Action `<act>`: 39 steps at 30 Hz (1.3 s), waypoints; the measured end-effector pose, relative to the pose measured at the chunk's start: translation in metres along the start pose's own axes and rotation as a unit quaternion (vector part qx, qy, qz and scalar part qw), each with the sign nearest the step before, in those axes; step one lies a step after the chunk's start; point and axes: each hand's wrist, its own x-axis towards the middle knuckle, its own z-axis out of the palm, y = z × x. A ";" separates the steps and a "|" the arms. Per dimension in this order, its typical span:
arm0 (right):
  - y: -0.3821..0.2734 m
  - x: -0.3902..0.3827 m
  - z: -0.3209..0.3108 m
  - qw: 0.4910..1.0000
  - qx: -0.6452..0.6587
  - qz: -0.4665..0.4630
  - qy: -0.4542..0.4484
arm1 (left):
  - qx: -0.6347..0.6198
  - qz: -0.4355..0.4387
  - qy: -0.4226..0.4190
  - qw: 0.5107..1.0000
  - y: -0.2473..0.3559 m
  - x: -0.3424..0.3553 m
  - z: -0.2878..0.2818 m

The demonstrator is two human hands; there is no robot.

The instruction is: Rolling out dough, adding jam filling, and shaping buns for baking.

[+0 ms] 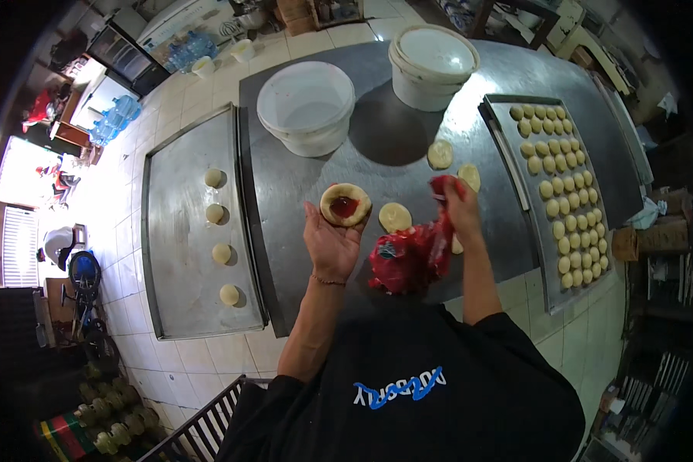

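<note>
On the upturned palm of my left hand (334, 245) rests a dough round (364, 202), with glossy red filling (344, 206) in its hollowed middle. The fingers lie under and behind the dough, partly hidden by it. Closed around the neck of a red plastic bag (410, 258) is my right hand (463, 209); the bulging body of the bag hangs to the left of it, just above the table. Flattened dough discs lie near the hands: one disc (395, 218) between them, and others farther back, such as the far disc (440, 155). Another is mostly hidden by my right arm.
At left, a metal tray (185, 285) holds several spaced dough balls (222, 253). A second tray (508, 138) at right carries dense rows of dough balls. An uncovered white bucket (306, 142) and a lidded white bucket (423, 92) stand at the back of the metal table (300, 177).
</note>
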 end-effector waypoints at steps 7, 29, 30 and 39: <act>0.005 -0.010 -0.012 0.910 -0.263 -0.215 0.238 | 0.016 -0.095 -0.108 0.989 0.010 -0.010 0.024; -0.041 -0.121 0.054 0.962 0.138 0.140 -0.190 | 0.538 0.000 -0.114 0.835 -0.002 -0.060 -0.020; -0.044 -0.122 0.057 0.962 0.137 0.142 -0.189 | 0.676 0.116 -0.196 0.701 0.000 -0.061 -0.025; -0.083 -0.134 0.052 0.945 0.060 -0.054 -0.317 | 0.716 0.118 -0.160 0.670 0.045 -0.083 0.012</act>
